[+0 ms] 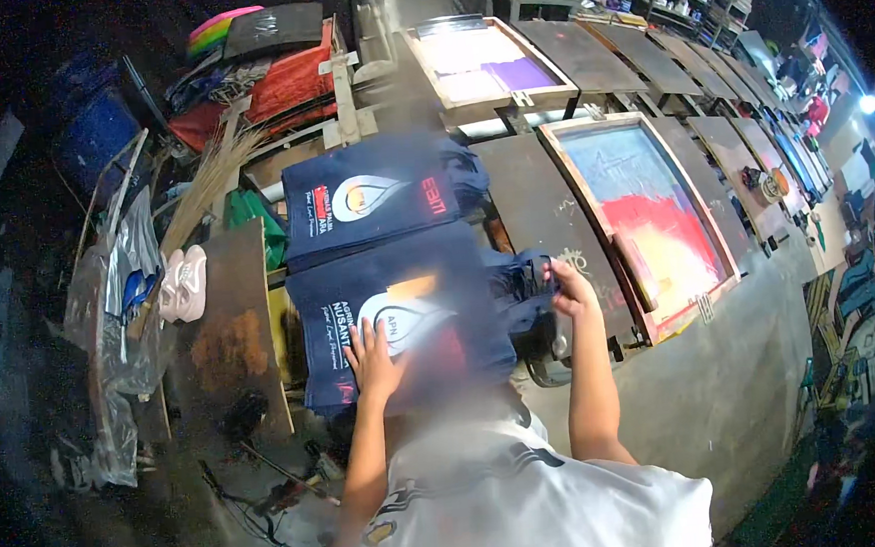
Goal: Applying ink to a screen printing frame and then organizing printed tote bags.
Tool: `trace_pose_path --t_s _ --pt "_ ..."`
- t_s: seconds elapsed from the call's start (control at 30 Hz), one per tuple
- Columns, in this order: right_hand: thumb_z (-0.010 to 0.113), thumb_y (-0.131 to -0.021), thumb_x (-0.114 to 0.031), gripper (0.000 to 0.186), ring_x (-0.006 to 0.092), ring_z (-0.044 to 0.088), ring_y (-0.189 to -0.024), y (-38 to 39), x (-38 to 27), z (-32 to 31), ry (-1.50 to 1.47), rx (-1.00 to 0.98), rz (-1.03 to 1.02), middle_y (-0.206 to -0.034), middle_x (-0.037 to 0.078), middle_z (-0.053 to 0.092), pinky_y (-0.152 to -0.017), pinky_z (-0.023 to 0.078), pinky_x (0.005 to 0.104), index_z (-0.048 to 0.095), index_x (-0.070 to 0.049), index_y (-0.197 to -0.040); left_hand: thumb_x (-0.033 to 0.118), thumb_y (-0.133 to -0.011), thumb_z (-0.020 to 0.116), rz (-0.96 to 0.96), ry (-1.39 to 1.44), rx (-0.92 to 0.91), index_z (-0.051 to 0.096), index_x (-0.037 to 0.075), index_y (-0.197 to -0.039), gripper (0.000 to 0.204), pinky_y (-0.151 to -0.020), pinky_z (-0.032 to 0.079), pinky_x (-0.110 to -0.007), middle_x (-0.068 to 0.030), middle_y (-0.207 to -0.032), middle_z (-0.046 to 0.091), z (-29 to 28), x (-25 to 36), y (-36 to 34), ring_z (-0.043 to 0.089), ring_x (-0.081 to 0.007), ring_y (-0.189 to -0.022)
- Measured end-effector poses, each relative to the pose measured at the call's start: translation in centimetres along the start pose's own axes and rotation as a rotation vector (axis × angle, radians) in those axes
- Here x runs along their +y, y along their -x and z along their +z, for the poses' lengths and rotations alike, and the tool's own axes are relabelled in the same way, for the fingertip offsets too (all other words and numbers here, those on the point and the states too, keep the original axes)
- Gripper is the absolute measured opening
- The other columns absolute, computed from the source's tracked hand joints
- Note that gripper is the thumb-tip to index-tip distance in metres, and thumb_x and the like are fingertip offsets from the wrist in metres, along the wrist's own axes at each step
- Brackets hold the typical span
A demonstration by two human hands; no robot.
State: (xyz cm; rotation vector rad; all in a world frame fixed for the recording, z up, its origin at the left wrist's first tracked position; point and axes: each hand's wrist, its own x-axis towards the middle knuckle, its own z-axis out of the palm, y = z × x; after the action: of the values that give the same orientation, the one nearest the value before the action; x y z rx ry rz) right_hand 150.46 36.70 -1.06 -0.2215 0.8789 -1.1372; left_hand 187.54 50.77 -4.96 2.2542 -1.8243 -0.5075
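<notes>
Two stacks of navy printed cloth bags lie in front of me, a far stack [313, 206] and a near stack [437, 263], each with a white drop-shaped print. Palm down, my left hand [375, 368] rests on the near stack's top bag with its fingers spread over the print. Dark bunched straps [523, 283] stick out from the right end of that stack. There my right hand [574, 290] is raised with curled fingers, closed at the end of the straps. A blur covers part of the near stack.
Right of the bags, a screen-printing frame [649, 130] with red ink lies on a dark board, a squeegee [635, 271] resting on it. Behind stands another frame [447, 92] with purple ink. Pink shoes [184, 284] and a straw broom [206, 172] are at left.
</notes>
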Motion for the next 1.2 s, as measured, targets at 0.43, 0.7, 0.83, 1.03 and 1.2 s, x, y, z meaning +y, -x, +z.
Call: trace_pose_path --t_s 0.43,0.7,0.83,1.03,1.2 --pt "0.062 -0.093 -0.032 0.022 0.0087 0.048 -0.057 -3.4 -2.8 -6.1 0.245 -0.035 0.217 -0.064 -0.007 0.051 -0.059 0.042 0.0283 0.066 -0.014 -0.105 0.056 -0.082 0.067 0.022 0.017 0.009 0.031 0.013 -0.152 0.089 -0.116 0.010 -0.060 -0.0155 -0.161 0.017 -0.8 1.7 -0.6 0.009 -0.0390 -0.149" --pt "0.061 -0.093 -0.038 0.058 0.0368 0.055 -0.121 -0.6 2.1 -1.9 1.145 0.154 -0.769 -0.129 0.026 0.058 -0.103 0.042 0.0409 0.052 0.003 -0.133 0.054 -0.081 0.071 0.052 0.001 0.041 0.033 0.014 -0.150 0.089 -0.117 0.010 -0.057 -0.0153 -0.161 0.020 -0.4 1.6 -0.4 0.012 -0.0386 -0.148" --pt "0.052 -0.097 -0.050 0.077 0.0333 0.033 -0.142 -1.7 6.6 -2.7 1.212 -0.177 -0.372 -0.150 0.028 0.035 -0.117 0.026 0.0382 0.033 0.007 -0.145 0.053 -0.077 0.074 0.091 0.027 0.086 0.037 0.012 -0.147 0.089 -0.114 0.015 -0.061 -0.0184 -0.157 0.026 0.8 0.7 -0.6 0.016 -0.0428 -0.146" --pt "0.039 -0.102 -0.048 0.071 0.0350 0.027 -0.145 -4.8 9.3 -4.5 1.234 -0.134 -0.373 -0.152 0.026 0.033 -0.119 0.020 0.0393 0.033 0.008 -0.145 0.055 -0.077 0.074 0.098 0.038 0.083 0.034 0.015 -0.150 0.092 -0.114 0.014 -0.061 -0.0156 -0.158 0.027 1.2 0.2 -1.0 0.018 -0.0407 -0.147" --pt "0.036 -0.104 -0.040 0.062 0.0323 0.022 -0.147 -6.9 10.9 -7.0 1.178 -0.188 -0.381 -0.155 0.023 0.029 -0.120 0.015 0.0371 0.034 0.006 -0.146 0.053 -0.079 0.073 -0.027 0.095 0.025 0.041 0.015 -0.147 0.085 -0.117 0.014 -0.055 -0.0127 -0.159 0.026 -1.3 4.2 -1.7 0.017 -0.0362 -0.148"
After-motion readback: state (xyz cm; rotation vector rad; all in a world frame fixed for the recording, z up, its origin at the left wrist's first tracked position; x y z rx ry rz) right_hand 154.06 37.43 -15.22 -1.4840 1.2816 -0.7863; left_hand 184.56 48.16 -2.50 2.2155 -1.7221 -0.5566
